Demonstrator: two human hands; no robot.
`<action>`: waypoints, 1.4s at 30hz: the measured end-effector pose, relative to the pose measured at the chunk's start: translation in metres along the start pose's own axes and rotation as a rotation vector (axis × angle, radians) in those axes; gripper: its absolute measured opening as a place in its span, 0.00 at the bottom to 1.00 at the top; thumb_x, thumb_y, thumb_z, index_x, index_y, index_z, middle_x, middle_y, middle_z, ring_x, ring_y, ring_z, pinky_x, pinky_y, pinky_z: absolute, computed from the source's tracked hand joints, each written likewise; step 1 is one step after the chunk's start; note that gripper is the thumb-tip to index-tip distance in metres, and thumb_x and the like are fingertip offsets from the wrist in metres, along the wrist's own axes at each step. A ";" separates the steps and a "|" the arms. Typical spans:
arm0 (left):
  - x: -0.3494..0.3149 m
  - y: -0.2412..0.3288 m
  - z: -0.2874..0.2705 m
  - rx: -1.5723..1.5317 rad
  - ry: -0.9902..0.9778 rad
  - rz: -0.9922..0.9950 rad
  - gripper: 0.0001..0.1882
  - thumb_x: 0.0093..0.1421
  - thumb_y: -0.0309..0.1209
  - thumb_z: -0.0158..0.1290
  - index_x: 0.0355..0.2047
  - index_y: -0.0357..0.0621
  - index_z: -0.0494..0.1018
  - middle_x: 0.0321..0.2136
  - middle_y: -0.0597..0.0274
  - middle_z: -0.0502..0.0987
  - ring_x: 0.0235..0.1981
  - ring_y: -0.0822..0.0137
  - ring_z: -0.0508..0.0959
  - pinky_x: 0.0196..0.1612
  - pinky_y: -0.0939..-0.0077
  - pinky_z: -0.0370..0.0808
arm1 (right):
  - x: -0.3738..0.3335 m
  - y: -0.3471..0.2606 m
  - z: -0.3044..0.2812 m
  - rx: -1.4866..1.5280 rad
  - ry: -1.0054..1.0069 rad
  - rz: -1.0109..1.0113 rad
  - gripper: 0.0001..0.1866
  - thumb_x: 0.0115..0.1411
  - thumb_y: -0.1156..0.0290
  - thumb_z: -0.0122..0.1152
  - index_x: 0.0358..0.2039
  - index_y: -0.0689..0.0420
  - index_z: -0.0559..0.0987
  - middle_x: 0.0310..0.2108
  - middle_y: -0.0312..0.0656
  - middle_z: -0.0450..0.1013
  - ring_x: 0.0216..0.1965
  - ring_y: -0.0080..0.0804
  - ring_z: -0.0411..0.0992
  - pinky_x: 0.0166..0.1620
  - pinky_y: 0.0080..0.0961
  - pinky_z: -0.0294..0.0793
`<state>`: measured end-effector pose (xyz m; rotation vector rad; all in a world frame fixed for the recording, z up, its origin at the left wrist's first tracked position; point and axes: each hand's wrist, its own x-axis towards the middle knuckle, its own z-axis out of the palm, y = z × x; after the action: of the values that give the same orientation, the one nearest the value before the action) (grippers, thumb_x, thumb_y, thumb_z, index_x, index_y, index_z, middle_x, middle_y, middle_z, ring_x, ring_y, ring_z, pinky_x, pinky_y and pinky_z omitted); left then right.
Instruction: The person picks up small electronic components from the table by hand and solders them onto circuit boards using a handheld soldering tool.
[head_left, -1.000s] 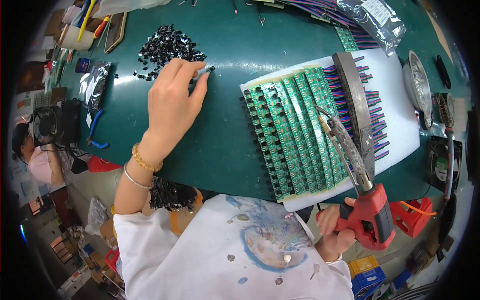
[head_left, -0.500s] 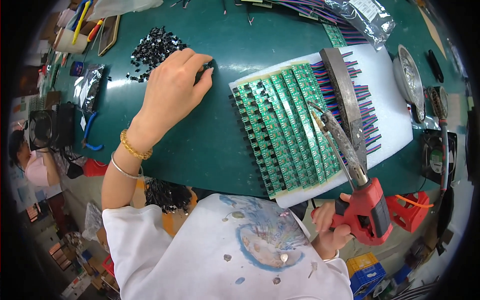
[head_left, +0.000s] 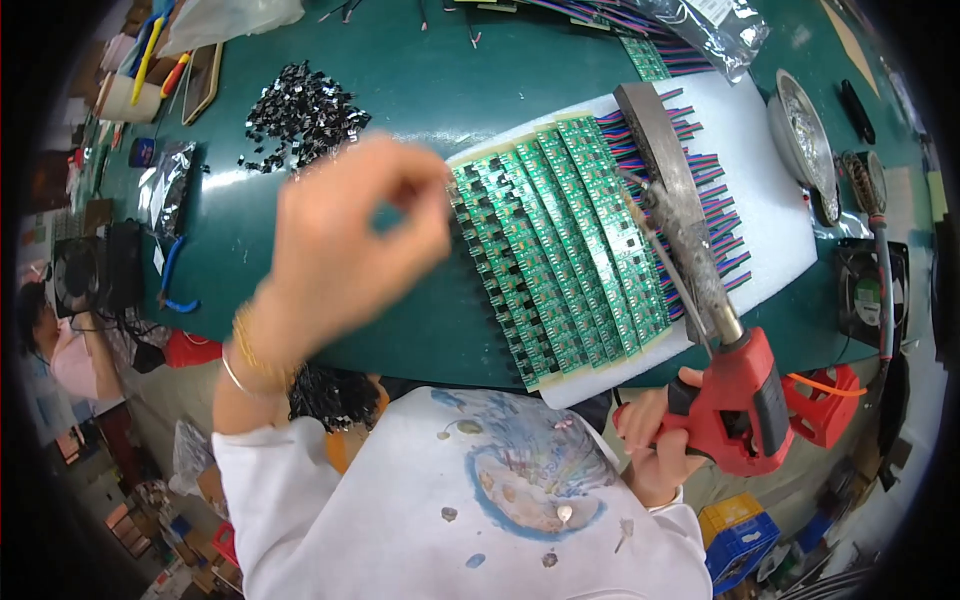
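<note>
My left hand (head_left: 350,235) is blurred by motion, with thumb and forefinger closed in a pinch beside the upper left corner of the green circuit board strips (head_left: 570,245). Whatever the fingertips hold is too small and smeared to make out. Small black parts line the strips' left side. My right hand (head_left: 655,435) grips the handle of a red soldering gun (head_left: 735,405), its metal tip pointing up over the strips. Coloured wires run from the strips beneath a grey metal bar (head_left: 665,160). All this rests on a white foam sheet (head_left: 785,225).
A pile of small black parts (head_left: 305,115) lies on the green table (head_left: 400,330), left of the foam. To the right are a metal bowl (head_left: 803,130), a brush (head_left: 865,185) and a small fan (head_left: 870,295). Another person (head_left: 75,355) sits at far left.
My left hand has moved right and down, from beside the black pile toward the boards' corner. The soldering gun stays in my right hand, slightly shifted. The whole view has shifted a little.
</note>
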<state>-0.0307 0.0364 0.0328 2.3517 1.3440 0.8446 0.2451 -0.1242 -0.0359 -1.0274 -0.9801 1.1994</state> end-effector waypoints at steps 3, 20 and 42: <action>-0.029 0.055 0.022 -0.465 -0.153 0.217 0.07 0.49 0.23 0.58 0.31 0.39 0.78 0.27 0.59 0.78 0.26 0.63 0.78 0.29 0.73 0.76 | 0.006 -0.006 0.001 -0.349 -0.055 0.007 0.34 0.62 0.60 0.61 0.59 0.65 0.57 0.17 0.40 0.68 0.15 0.24 0.64 0.20 0.22 0.65; -0.043 0.074 0.056 -0.151 0.132 0.584 0.14 0.40 0.28 0.59 0.30 0.38 0.78 0.27 0.60 0.75 0.25 0.64 0.73 0.29 0.71 0.76 | 0.002 -0.007 0.002 0.127 0.058 0.309 0.36 0.53 0.82 0.60 0.61 0.63 0.56 0.23 0.44 0.72 0.17 0.25 0.67 0.20 0.18 0.64; -0.012 0.014 0.057 -0.095 0.103 -0.009 0.09 0.45 0.15 0.62 0.28 0.36 0.76 0.22 0.60 0.74 0.22 0.69 0.73 0.22 0.78 0.68 | 0.009 -0.027 -0.028 -0.299 -0.331 0.265 0.17 0.43 0.77 0.50 0.37 0.57 0.66 0.19 0.36 0.72 0.19 0.28 0.71 0.26 0.23 0.71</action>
<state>0.0095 0.0199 -0.0081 2.2565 1.3222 1.0159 0.2800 -0.1195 -0.0161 -1.2465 -1.3417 1.5047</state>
